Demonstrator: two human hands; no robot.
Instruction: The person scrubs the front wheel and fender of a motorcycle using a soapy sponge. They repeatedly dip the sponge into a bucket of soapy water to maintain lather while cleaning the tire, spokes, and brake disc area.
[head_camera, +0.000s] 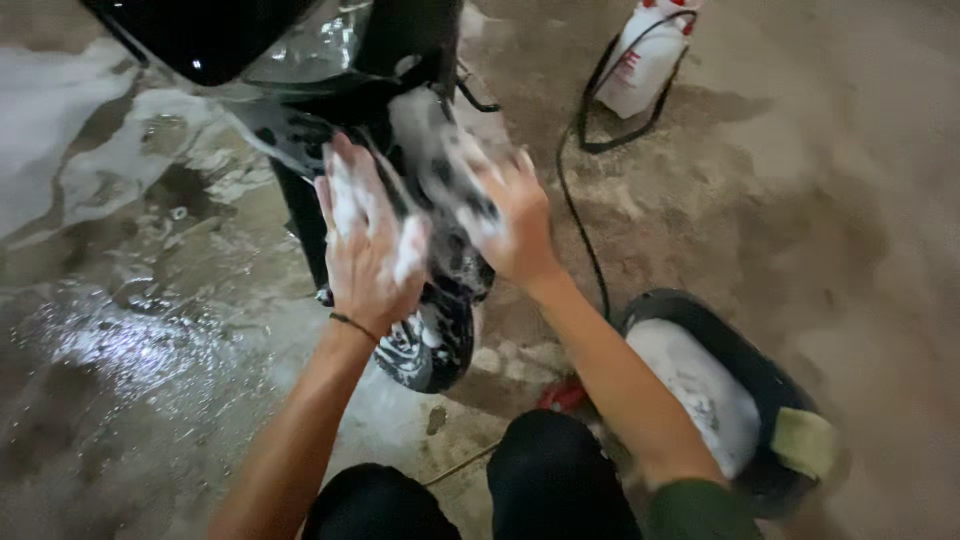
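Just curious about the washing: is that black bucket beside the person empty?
No, the black bucket is full of white foam, with a yellow-green sponge on its rim.

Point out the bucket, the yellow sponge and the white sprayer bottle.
bucket (752, 352), head view, black rim
yellow sponge (803, 441), head view, top face
white sprayer bottle (640, 68), head view, body

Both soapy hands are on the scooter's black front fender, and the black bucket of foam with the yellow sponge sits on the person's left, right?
Not quite: in the head view the bucket with the sponge sits on the person's right. Both soapy hands, left hand and right hand, are on the black fender.
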